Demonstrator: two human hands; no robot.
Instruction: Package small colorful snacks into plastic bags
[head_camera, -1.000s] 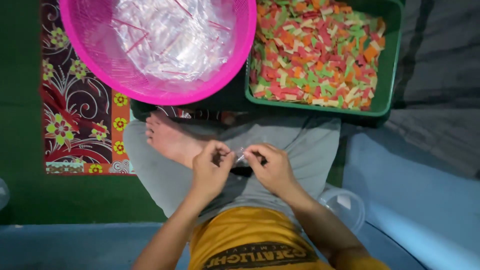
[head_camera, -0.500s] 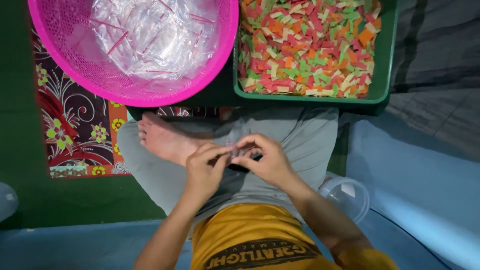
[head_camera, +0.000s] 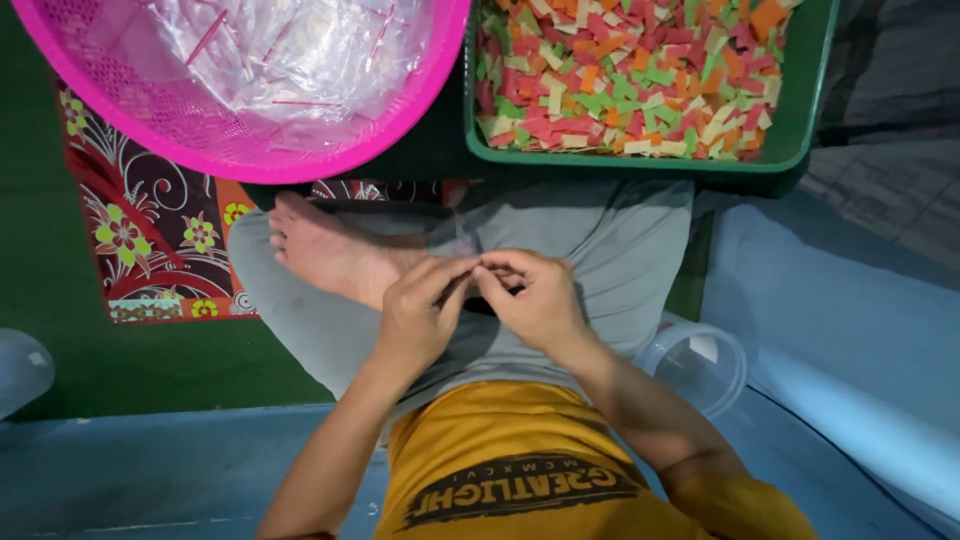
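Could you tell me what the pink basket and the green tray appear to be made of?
Pink basket: probably moulded plastic, with a glossy rim and a fine perforated mesh wall; clear film lies inside it. Green tray: probably rigid plastic too, with a smooth, slightly shiny rim of even colour.

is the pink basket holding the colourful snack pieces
No, the pink basket holds clear plastic wrappers, while the colourful pieces fill the green tray beside it.

Soft, even indoor light, glare on the clear plastic (head_camera: 300, 60), slight blur, dim edges.
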